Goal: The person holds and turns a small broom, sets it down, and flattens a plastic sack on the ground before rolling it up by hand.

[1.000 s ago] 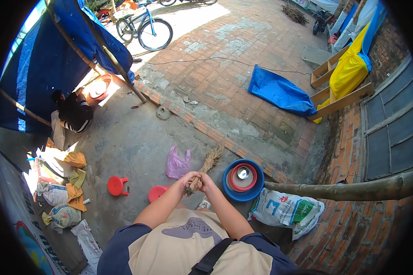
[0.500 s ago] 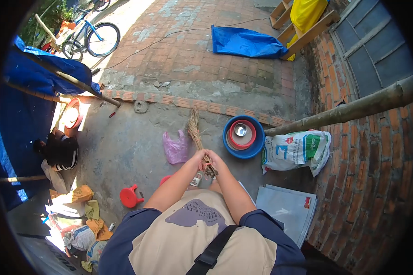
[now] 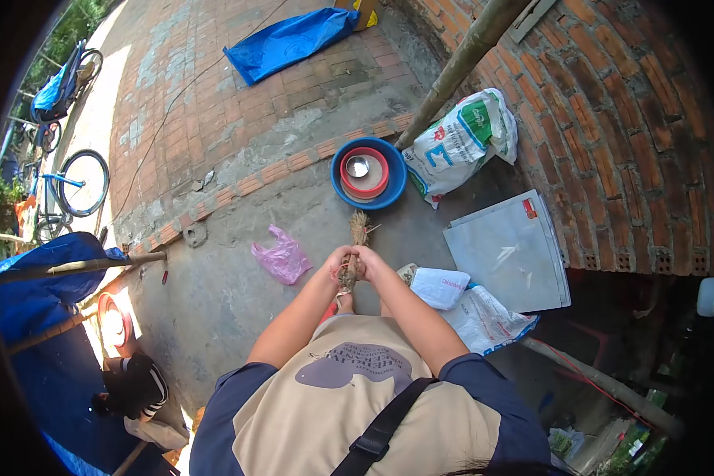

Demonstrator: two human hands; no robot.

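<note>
Gripping dry stalk bundle [image 3: 358, 230] mid-length, left hand [image 3: 342, 258] and right hand [image 3: 365, 259] closed round it, just below blue basin [image 3: 397, 194]. Looks light, stiff, brittle; best held at the tied part, loose ends likely shed.

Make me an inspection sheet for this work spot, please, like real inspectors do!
Surface: grey floor, worn and patchy
Job's things: bundle of dried stalks, held
Clutter: pink bag, blue basin with a red basin and metal bowl inside, white sack
Hands: left hand and right hand both closed around the bundle
Cables: thin dark cord across the bricks; its use can't be told
Surroundings: brick wall at right, blue tarp at left, another person beside it
</note>
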